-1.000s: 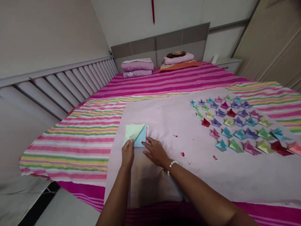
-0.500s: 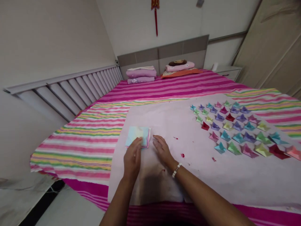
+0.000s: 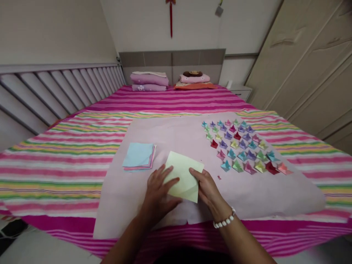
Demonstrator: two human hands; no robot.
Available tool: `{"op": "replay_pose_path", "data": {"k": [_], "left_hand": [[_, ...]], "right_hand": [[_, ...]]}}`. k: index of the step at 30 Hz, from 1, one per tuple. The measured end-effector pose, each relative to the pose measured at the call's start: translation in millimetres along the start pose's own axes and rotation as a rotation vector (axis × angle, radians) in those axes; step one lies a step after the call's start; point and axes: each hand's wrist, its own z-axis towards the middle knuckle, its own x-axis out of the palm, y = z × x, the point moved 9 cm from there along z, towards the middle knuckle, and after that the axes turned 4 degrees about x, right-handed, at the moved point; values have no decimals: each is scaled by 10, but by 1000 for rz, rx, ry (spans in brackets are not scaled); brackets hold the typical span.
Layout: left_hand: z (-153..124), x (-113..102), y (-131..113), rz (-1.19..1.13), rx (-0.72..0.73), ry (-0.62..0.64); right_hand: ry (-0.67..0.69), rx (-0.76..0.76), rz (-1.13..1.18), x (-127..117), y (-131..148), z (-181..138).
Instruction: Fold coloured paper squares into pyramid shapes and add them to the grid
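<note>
While the right hand [image 3: 207, 189] grips one pale yellow sheet [image 3: 183, 175] by its right edge, thumb on top and the other fingers mostly hidden beneath, the left hand [image 3: 158, 190] reaches over the opposite edge with its fingers spread and unclenched. Two of its fingertips lie over the paper, though whether they press on it I cannot tell. That single sheet sits over the near middle of one pale mat [image 3: 170, 132], turned at a slight angle, between the stack and the boats.

One square stack [image 3: 139, 156] of paper rests on the mat to the left, just beyond the left hand and apart from the sheet. Its top is light blue, with pink among the edges below; the layers are too thin to count.

To the right stand thirty-six small folded boats [image 3: 243, 144], roughly six rows of six, in blue, purple, green, yellow, pink and red. One scrap [image 3: 219, 177] lies near the front row, close to the right hand. One bracelet [image 3: 224, 222] of white beads circles the right wrist.

Beneath the mat is one striped bed [image 3: 159, 101], with one headboard [image 3: 148, 59] at the far end and two bedding piles [image 3: 150, 80] before it.
</note>
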Motion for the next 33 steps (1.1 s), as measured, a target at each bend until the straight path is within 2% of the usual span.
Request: {"op": "replay_pose_path", "data": {"k": [3, 5, 8, 12, 16, 18, 22, 24, 26, 30, 33], "left_hand": [[-68, -101, 406, -307, -454, -107], [-141, 0, 550, -622, -705, -119], [-181, 204, 530, -949, -895, -81], [-175, 320, 461, -1047, -943, -75], [-174, 326, 492, -1068, -983, -136], [-162, 327, 498, -1045, -991, -128], [-63, 288, 414, -772, -842, -26], [-9, 241, 348, -605, -746, -23], [26, 234, 290, -556, -702, -34], [-9, 356, 274, -799, -835, -30], [-81, 361, 327, -913, -965, -96]], "right_hand": [[-43, -8, -28, -65, 57, -79], [-52, -15, -40, -75, 89, -124], [-58, -31, -43, -71, 124, -178], [-24, -26, -55, -41, 137, -241], [83, -22, -77, 22, 156, -296], [130, -49, -82, 50, 185, -308], [91, -140, -158, 50, 246, -299], [67, -168, -231, 77, 246, -302], [85, -180, -316, 150, 222, -317], [144, -261, -511, 318, 229, -365], [-14, -455, -644, 272, 423, -401]]}}
